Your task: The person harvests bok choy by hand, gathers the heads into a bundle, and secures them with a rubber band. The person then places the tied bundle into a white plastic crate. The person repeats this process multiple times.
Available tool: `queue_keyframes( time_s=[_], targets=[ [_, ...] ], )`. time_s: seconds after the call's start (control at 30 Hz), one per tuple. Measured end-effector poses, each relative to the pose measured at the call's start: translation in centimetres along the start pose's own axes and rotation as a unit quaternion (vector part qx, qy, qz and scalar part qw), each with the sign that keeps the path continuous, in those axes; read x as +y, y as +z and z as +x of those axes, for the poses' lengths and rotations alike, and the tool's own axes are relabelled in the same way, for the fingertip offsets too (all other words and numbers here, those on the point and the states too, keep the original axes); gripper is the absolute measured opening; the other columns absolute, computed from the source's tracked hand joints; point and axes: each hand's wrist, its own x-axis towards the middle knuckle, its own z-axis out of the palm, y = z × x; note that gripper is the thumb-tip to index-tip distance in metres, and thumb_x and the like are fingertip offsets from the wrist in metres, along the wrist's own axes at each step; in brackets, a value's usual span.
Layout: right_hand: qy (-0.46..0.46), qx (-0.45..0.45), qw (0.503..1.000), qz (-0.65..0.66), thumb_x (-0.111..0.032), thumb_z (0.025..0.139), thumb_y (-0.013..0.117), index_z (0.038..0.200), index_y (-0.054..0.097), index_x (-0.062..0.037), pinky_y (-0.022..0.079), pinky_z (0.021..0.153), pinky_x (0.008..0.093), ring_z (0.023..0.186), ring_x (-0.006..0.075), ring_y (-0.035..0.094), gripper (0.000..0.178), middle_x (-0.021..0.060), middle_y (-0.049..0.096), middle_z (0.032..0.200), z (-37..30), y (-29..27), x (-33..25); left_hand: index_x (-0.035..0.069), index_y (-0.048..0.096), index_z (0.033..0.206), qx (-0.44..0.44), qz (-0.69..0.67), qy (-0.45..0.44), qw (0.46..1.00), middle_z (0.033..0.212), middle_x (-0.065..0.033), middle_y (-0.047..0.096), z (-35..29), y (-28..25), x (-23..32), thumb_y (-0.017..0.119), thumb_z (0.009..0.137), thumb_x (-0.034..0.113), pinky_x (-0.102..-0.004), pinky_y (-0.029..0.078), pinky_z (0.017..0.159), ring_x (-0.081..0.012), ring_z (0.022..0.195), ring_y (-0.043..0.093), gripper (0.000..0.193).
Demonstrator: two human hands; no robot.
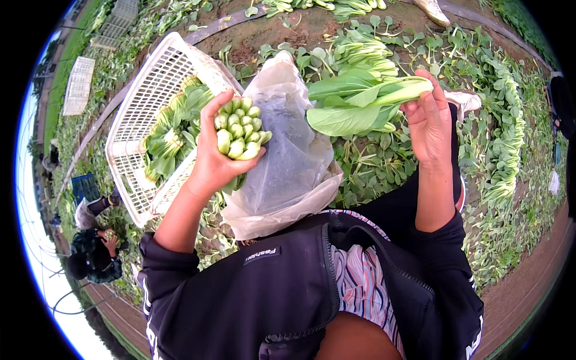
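My left hand [210, 165] is closed around a bunch of bok choy [240, 129], its pale stem ends packed together and facing up, the leaves mostly hidden beneath. To the right, my right hand [429, 123] pinches a bok choy plant [366, 102] by its pale base. Its broad green leaves point left, over a translucent plastic sheet's [276, 138] right edge. That sheet covers something in front of my body. Left of it, a white mesh crate [129, 129] holds several tied bok choy bundles [171, 141]. A gap separates the bunch from the single plant.
Beyond my right hand lies a heap of bok choy [363, 51], with a long row of it [507, 144] farther right. Loose leaves litter the soil. Another person [96, 252] crouches at far left, near a blue crate [85, 187] and a white crate [78, 85].
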Motion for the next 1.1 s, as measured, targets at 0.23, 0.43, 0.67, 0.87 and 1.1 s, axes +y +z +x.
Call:
queue_keyframes(
  time_s=[0.23,0.43,0.67,0.87,1.1],
  targets=[
    [0.256,-0.176,0.947,-0.08,-0.008,0.088,0.064,0.117,0.054,-0.0029,0.049,0.07,0.0211,0.075,0.0074,0.058,0.03,0.0033,0.059,0.098,-6.6,11.5,7.0,0.008,0.027,0.142,-0.07,-0.062,-0.02,0.995,0.123,-0.0116,0.051,0.2,-1.1,1.0,0.081,0.061,0.008,-0.0337,0.039,0.101,-0.021,0.114,0.051,0.097],
    [0.128,-0.108,0.963,-0.213,-0.003,0.08,0.072,0.105,0.05,-0.0014,0.051,0.067,0.023,0.074,0.0086,0.06,0.033,0.0047,0.058,0.091,-6.7,14.1,8.2,0.01,0.026,0.145,-0.191,-0.096,-0.032,0.976,0.128,-0.0101,0.049,1.6,-3.1,2.4,0.084,0.061,0.017,-0.0345,0.038,0.102,-0.0201,0.117,0.05,0.102],
    [0.067,-0.062,0.991,-0.099,-0.002,0.084,0.067,0.105,0.05,-0.0007,0.053,0.077,0.0275,0.086,0.0127,0.062,0.027,0.0062,0.057,0.099,-7.6,15.1,9.9,0.008,0.028,0.144,-0.267,0.073,0.019,0.961,0.134,-0.0139,0.045,3.8,-3.9,3.8,0.089,0.053,0.024,-0.0382,0.036,0.105,-0.028,0.123,0.046,0.111],
    [-0.04,-0.185,0.911,-0.366,-0.022,0.094,0.057,0.104,0.059,-0.0012,0.052,0.074,0.0334,0.088,0.0225,0.066,0.023,0.0129,0.064,0.097,-6.2,11.1,5.8,0.005,0.027,0.143,-0.084,0.187,0.174,0.963,0.121,-0.0196,0.051,0.3,-0.3,3.4,0.084,0.053,0.008,-0.042,0.042,0.095,-0.0379,0.109,0.051,0.107],
    [-0.263,-0.244,0.827,-0.433,-0.065,0.087,0.044,0.143,0.027,0.0021,0.022,0.109,0.0496,0.133,0.0394,0.032,0.089,0.0215,0.037,0.141,-2.2,14.7,8.8,-0.002,0.0,0.148,-0.034,0.169,0.078,0.982,0.138,-0.026,0.04,-1.0,1.0,1.6,0.08,0.07,0.02,-0.0432,0.042,0.099,-0.0382,0.122,0.048,0.114]
  ],
)
